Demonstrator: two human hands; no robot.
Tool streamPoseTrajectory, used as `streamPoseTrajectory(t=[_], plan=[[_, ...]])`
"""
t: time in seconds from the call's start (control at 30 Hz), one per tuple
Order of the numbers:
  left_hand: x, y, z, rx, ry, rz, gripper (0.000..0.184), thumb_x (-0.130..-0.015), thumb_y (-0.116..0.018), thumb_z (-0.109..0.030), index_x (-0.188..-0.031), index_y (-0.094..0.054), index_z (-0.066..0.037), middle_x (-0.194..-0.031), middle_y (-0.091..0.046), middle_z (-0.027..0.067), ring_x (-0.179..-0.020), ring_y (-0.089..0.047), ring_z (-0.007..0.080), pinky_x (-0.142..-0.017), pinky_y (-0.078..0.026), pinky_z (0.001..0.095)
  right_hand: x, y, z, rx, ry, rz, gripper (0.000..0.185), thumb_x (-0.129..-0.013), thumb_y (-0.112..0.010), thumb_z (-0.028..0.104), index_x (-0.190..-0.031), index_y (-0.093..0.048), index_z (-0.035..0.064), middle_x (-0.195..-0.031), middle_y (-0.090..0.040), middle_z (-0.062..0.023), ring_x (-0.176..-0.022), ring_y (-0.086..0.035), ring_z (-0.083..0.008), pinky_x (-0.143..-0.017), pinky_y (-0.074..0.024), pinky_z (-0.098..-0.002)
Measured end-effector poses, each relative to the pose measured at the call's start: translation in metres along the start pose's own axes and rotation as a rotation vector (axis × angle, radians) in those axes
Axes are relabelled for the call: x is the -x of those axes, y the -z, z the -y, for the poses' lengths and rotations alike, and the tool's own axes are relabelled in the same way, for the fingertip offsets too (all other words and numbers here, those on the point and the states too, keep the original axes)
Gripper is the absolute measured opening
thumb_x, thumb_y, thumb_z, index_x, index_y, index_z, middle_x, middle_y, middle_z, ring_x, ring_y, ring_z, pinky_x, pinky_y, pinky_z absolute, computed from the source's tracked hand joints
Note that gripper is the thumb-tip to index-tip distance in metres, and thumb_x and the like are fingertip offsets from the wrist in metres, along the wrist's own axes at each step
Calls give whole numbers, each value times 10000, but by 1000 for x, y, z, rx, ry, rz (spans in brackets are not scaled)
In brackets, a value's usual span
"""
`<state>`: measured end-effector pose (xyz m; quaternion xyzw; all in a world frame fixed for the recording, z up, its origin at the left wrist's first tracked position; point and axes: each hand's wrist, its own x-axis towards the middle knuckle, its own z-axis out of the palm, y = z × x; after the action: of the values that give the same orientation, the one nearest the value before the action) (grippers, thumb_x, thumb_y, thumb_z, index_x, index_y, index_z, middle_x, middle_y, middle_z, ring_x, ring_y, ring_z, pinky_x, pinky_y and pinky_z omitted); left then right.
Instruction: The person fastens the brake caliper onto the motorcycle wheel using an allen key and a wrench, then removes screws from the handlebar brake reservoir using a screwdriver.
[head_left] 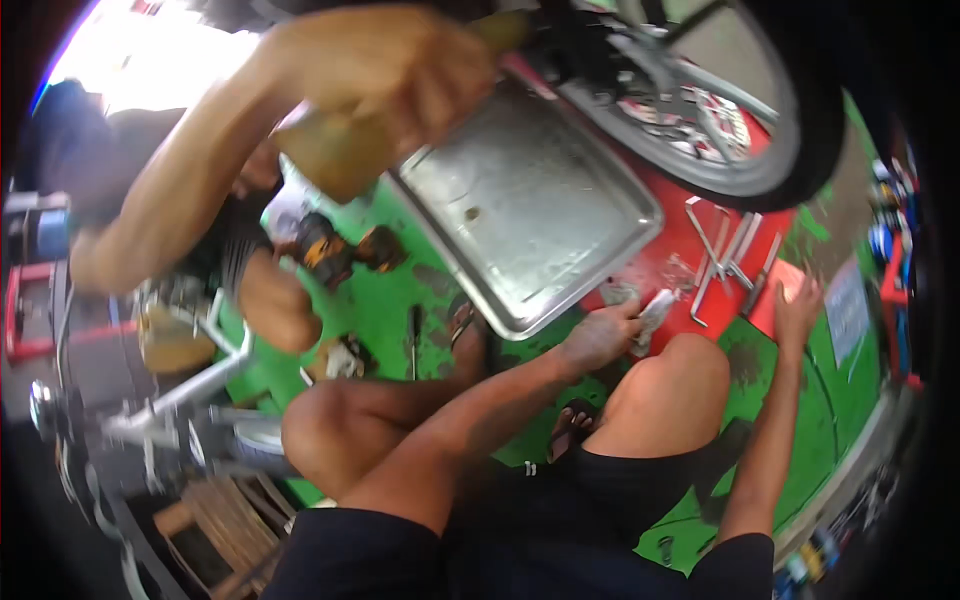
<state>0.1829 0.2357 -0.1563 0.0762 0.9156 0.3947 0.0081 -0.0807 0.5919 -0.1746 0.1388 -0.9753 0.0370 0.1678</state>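
Note:
My left hand (600, 338) is closed around a crumpled pale rag (656, 312), over the red board (640, 275) beside the metal tray (540, 205). At the board's near right corner, my right hand (797, 312) rests with its fingers apart and holds nothing visible. Between my hands, several hex keys (718, 255) lie on the board, with a dark-handled tool (757, 290) close to my right hand. The tray has a small dark spot on its bottom.
Another person's arm (170, 190) reaches across the upper left with a blurred yellowish object (335, 155). A wheel (800, 150) overhangs the board at the upper right. A black-and-orange power tool (322, 248) and a screwdriver (415, 335) lie on the green floor.

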Motion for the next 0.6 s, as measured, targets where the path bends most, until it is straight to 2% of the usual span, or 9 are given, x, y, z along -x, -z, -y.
streamPoseTrajectory(t=[0.1, 0.23, 0.27, 0.3, 0.33, 0.4, 0.47, 0.53, 0.6], plan=[[-2, 36, -21, -44, 116, 262, 396, -828, -726, -151, -1190, -631, -23, -1096, -610, 150, -1001, -698, 349, -780, -589, 461, -3, 7, -1, 143, 44, 27, 664, -921, -712, 381, -1497, -495, 131, -1528, -442, -255, -1435, -410, -429, -1191, -355, -509], [34, 160, -42, -91, 83, 746, 492, -875, -766, -307, -1240, -612, -14, -1185, -629, 178, -1074, -685, 378, -861, -581, 461, -5, 8, 0, 232, 96, 64, 657, -933, -688, 414, -1501, -492, 145, -1532, -440, -247, -1440, -408, -426, -1184, -360, -517], [53, 192, -32, -15, 159, 816, 431, -911, -739, -350, -1163, -664, -9, -1127, -678, 194, -1045, -686, 390, -896, -568, 464, -6, 8, -2, 245, 92, 81, 655, -936, -681, 419, -1502, -491, 149, -1535, -436, -245, -1438, -410, -428, -1181, -363, -520], [63, 236, -41, -5, 459, 956, 389, -945, -707, -375, -1088, -704, -13, -1021, -715, 189, -957, -692, 380, -868, -569, 453, -5, 10, -4, 260, 87, 96, 652, -939, -675, 425, -1503, -490, 154, -1539, -432, -243, -1437, -411, -429, -1177, -367, -524], [101, 241, 5, 113, 499, 988, 412, -968, -686, -414, -1064, -715, -15, -944, -726, 190, -886, -697, 349, -820, -574, 439, -5, 10, -3, 251, 75, 114, 649, -942, -671, 424, -1505, -489, 157, -1543, -426, -243, -1435, -413, -432, -1174, -371, -526], [161, 276, 28, 274, 949, 670, 470, -962, -702, -448, -1106, -694, -1, -956, -727, 206, -827, -691, 333, -777, -574, 440, -6, 12, 0, 242, 26, 132, 643, -947, -663, 422, -1508, -485, 164, -1553, -415, -242, -1430, -416, -436, -1167, -379, -530], [228, 252, 95, 293, 1069, 224, 506, -900, -745, -477, -1030, -698, 11, -932, -719, 189, -835, -718, 291, -695, -575, 420, -6, 21, 6, 262, 44, 133, 641, -946, -667, 418, -1506, -487, 165, -1554, -412, -244, -1421, -425, -443, -1161, -387, -533], [288, 194, 178, -222, 987, -114, 566, -876, -762, -490, -1112, -666, 16, -1069, -715, 270, -961, -710, 415, -803, -570, 492, -5, 18, 7, 275, 58, 104, 654, -943, -671, 439, -1499, -487, 148, -1540, -432, -247, -1415, -434, -447, -1162, -383, -537], [320, 138, 227, -225, 1031, -260, 676, -866, -762, -492, -1284, -573, 5, -1119, -683, 322, -1047, -653, 504, -878, -542, 549, -1, 26, 19, 378, -3, 147, 676, -932, -686, 403, -1501, -480, 101, -1490, -476, -278, -1387, -450, -459, -1163, -391, -526]])
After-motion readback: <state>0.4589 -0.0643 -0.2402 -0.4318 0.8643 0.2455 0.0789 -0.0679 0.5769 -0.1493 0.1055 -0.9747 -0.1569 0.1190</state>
